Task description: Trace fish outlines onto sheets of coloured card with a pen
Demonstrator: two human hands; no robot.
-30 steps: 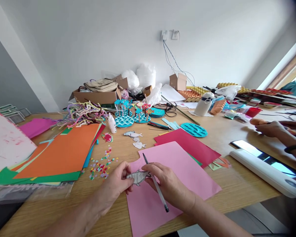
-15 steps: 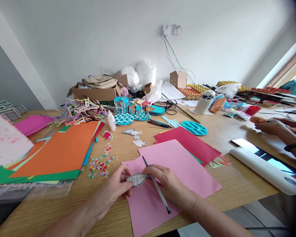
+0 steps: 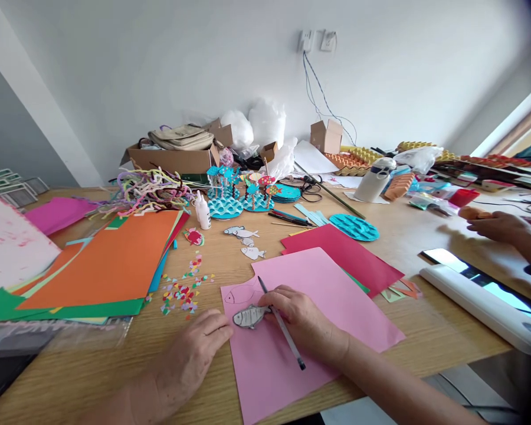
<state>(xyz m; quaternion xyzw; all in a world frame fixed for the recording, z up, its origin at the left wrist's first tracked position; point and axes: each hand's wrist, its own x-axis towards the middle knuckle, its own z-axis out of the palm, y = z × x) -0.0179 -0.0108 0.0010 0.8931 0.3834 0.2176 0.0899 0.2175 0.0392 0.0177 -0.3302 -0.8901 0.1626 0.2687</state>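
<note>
The right hand holds a pen and a gray paper fish, with pink paper under it. The left hand curls by the paper's edge; I can't tell if it grips.

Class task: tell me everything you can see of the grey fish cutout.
The grey fish cutout looks like thin paper or card, with a dark outline, lines across its body and small fins. Its head points toward the left hand, which is close by but not holding it. The right hand grips the tail end, partly hiding it. The cutout is over the pink sheet, just nearer than a drawn fish outline; whether it lies flat is unclear.
</note>
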